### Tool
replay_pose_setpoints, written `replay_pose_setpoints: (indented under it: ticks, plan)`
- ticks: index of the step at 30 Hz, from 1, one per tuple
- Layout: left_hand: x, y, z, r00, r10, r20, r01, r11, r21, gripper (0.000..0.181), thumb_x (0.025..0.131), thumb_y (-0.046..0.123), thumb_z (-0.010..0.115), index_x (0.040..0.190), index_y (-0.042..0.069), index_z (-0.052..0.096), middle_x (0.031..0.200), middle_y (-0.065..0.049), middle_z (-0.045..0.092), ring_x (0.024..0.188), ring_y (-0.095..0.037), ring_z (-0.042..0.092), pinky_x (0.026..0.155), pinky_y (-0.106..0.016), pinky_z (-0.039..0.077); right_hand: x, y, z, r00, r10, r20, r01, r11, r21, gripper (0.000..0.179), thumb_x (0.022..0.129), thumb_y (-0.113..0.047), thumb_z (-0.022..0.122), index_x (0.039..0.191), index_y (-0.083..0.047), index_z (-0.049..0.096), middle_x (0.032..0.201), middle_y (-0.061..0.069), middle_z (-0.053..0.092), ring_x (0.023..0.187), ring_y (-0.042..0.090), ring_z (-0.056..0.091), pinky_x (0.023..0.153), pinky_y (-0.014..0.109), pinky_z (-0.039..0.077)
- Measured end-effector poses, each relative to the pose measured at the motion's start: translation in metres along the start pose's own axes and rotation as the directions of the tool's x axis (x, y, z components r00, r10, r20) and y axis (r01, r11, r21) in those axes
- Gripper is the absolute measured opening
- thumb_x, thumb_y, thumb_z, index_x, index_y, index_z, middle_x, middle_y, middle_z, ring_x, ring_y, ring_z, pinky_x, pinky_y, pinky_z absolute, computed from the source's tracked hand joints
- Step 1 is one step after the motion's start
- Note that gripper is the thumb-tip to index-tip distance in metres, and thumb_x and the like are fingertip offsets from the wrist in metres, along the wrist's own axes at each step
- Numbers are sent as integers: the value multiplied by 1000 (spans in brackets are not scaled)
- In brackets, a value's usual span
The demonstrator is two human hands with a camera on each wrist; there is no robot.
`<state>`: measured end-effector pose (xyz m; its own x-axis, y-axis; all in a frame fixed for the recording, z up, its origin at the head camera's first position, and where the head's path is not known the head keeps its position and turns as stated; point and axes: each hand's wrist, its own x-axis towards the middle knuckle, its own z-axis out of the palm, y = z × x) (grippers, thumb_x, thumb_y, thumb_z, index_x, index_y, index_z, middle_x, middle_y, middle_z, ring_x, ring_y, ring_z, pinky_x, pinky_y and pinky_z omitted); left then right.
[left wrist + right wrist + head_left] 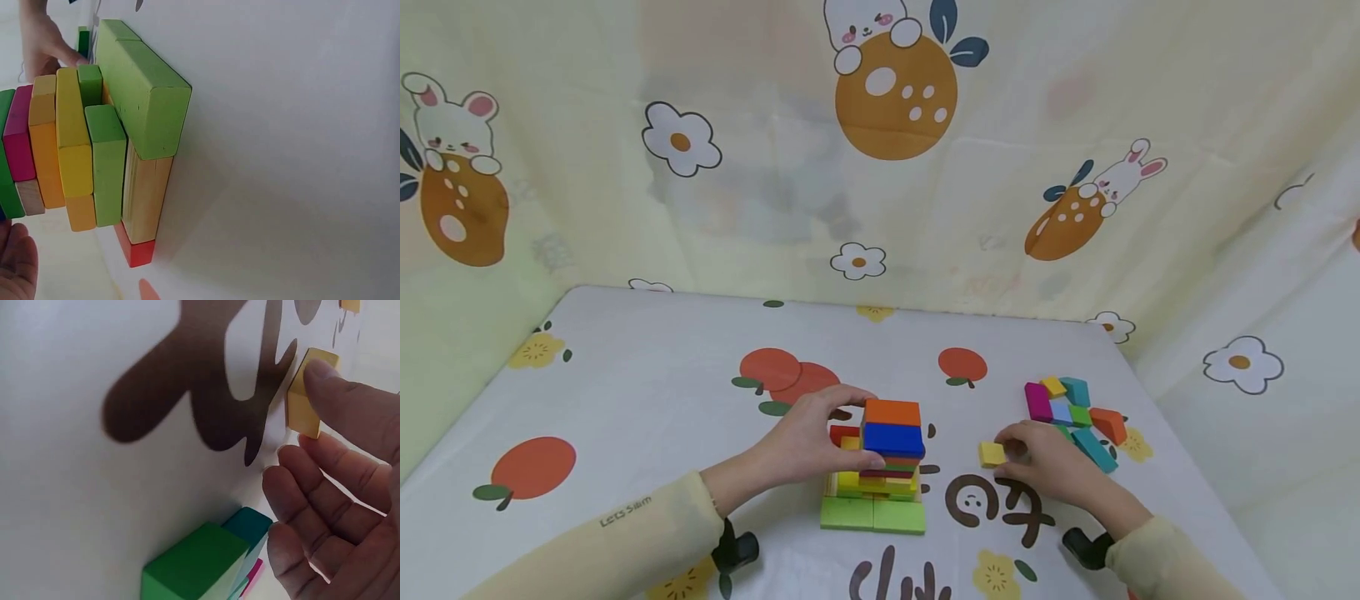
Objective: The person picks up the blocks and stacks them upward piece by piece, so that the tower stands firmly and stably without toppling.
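Note:
A stack of coloured wooden blocks stands mid-table, with an orange block (pixel 892 412) over a blue block (pixel 892 439) at its top and light green blocks (pixel 846 513) along its front base. My left hand (pixel 801 435) holds the upper stack from the left, thumb across the front and fingers toward the back. In the left wrist view a yellow block (pixel 75 169) shows among the layers. To the stack's right, my right hand (pixel 1051 460) pinches a small yellow block (pixel 302 411) between thumb and index finger, close over the cloth. Its other fingers are loosely bent.
Beyond the right hand lies a loose group of blocks, among them a magenta block (pixel 1038 402), an orange-red block (pixel 1108 425) and a teal block (pixel 1094 450). A printed white cloth (pixel 647 375) covers the table, and a patterned curtain (pixel 760 200) hangs behind it.

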<state>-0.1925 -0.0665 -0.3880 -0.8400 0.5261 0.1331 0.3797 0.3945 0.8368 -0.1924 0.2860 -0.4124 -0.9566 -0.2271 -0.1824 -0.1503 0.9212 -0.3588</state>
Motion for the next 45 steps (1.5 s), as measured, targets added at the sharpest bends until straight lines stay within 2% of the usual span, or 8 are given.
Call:
replay_pose_setpoints:
  ticks: [6, 10, 12, 16, 19, 21, 28, 45]
  plan:
    - [0, -1, 0, 1000, 2, 1, -2, 1000, -4, 62, 81, 32, 88, 133, 10, 63, 127, -6, 69, 121, -33, 63, 102, -52, 55, 0, 1, -2, 1000, -16, 0, 16, 1000, 22, 35, 84, -25, 85, 112, -7, 74, 96, -3, 70, 88, 13, 59, 79, 34, 60]
    - [0, -2, 0, 1000, -1, 2, 1, 1000, -14, 61, 81, 32, 88, 133, 10, 63, 127, -5, 69, 121, -33, 63, 103, -52, 55, 2, -16, -15, 993, -100, -64, 101, 995, 20, 32, 86, -24, 83, 112, -7, 73, 99, 0, 72, 91, 15, 62, 81, 36, 60]
    - [0, -2, 0, 1000, -4, 1, 4, 1000, -18, 61, 81, 32, 88, 133, 10, 63, 127, -5, 69, 121, -33, 63, 103, -52, 55, 3, -33, -26, 976, -174, -134, 177, 984, 10, 30, 87, -23, 82, 111, -8, 73, 100, 1, 72, 92, 16, 64, 80, 37, 59]
    - [1, -3, 1, 1000, -15, 3, 15, 1000, -18, 62, 81, 33, 88, 133, 11, 63, 128, -5, 69, 121, -33, 63, 102, -51, 55, 5, -75, -43, 911, -326, -254, 333, 943, -15, 29, 88, -22, 82, 112, -10, 72, 99, 0, 71, 92, 16, 63, 79, 33, 56]
    - [1, -4, 0, 1000, -23, 6, 23, 999, -27, 62, 82, 32, 87, 134, 10, 62, 129, -7, 68, 122, -33, 63, 102, -50, 56, 10, -103, -48, 871, -413, -266, 422, 906, -24, 30, 88, -22, 82, 114, -12, 71, 101, -1, 71, 95, 15, 64, 81, 32, 57]
    - [1, -4, 0, 1000, -24, 10, 25, 999, -33, 62, 82, 32, 87, 135, 9, 61, 130, -8, 67, 123, -34, 63, 103, -51, 55, 13, -116, -48, 862, -448, -239, 456, 890, -21, 31, 89, -24, 81, 116, -12, 71, 104, 0, 72, 98, 15, 64, 82, 32, 58]
    - [0, -3, -1, 1000, -28, 13, 28, 999, -31, 65, 83, 32, 86, 136, 7, 60, 132, -9, 66, 123, -34, 63, 103, -51, 55, 22, -132, -41, 868, -470, -160, 479, 877, 23, 31, 90, -26, 80, 116, -12, 70, 108, 0, 71, 102, 18, 64, 82, 26, 59]
    - [1, -4, -2, 999, -38, 31, 40, 996, -81, 64, 83, 30, 87, 136, 7, 60, 131, -8, 66, 124, -33, 62, 104, -50, 55, 23, -139, -38, 877, -461, -137, 471, 880, 55, 28, 91, -26, 79, 115, -12, 71, 109, 5, 70, 103, 20, 64, 83, 31, 61]
